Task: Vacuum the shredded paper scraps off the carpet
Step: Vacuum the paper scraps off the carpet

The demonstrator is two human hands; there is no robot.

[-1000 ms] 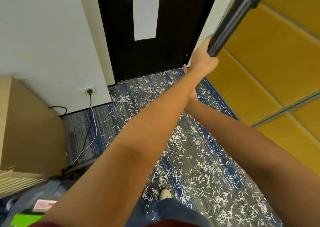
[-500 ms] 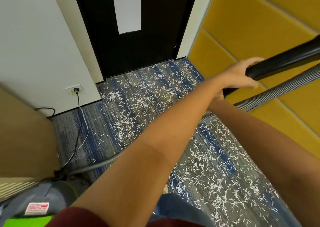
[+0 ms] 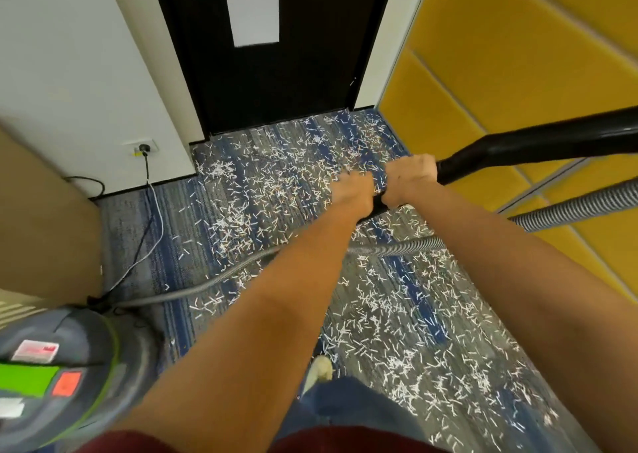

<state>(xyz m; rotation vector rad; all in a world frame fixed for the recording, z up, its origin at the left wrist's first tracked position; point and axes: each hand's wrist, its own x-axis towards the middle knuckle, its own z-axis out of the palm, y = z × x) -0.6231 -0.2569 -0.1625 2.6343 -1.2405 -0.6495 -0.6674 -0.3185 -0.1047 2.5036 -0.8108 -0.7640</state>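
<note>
From the head camera, both hands hold the black tube [image 3: 538, 145] of the vacuum. The left hand [image 3: 354, 192] is curled round the near end. The right hand [image 3: 411, 176] is curled round it just beside, a bit further right. The tube goes up and off to the right, past the yellow wall [image 3: 518, 55], so its sucking end is out of sight.

The paper scraps [image 3: 397, 342] lie all over the carpet [image 3: 165, 218], from the black door [image 3: 293, 83] far away to the shoe [image 3: 319, 371] near the bottom. None look cleaned up yet.

The grey hose [image 3: 207, 280] runs across the floor to the vacuum body [image 3: 58, 366] at the near left. A foot could catch on it and cause a trip. The cord [image 3: 152, 218] goes to the wall plug [image 3: 143, 147]; a hard pull on the vacuum might yank it out. Swinging the tube down fast could bang the yellow wall.
</note>
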